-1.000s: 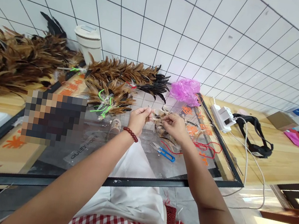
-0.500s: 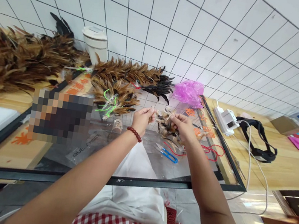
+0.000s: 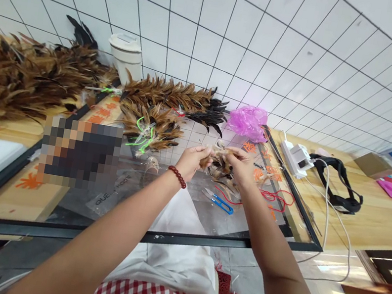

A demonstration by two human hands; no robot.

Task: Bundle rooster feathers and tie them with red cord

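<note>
Pinching pale feathers (image 3: 217,151), the left hand (image 3: 193,161) and right hand (image 3: 241,166) both look closed to thumb-and-finger grips, just beside each other above the loose feather pile (image 3: 220,172) on the black-framed clear panel (image 3: 199,241); a slack pinch or uneven tug could let quills slip and fan out; the red cord (image 3: 273,196), strewn beside the right forearm, might tangle if dragged; a lowered wrist could meet the snips (image 3: 217,200).

Your scissors (image 3: 216,198) sit on the framed panel (image 3: 199,241), near side of the feathers (image 3: 221,170); cord (image 3: 281,200) right of them. Plastic bag (image 3: 248,122) behind the feathers. Cup (image 3: 125,57) rear left by the wall (image 3: 223,31), power strip (image 3: 295,157) right of the panel.
</note>
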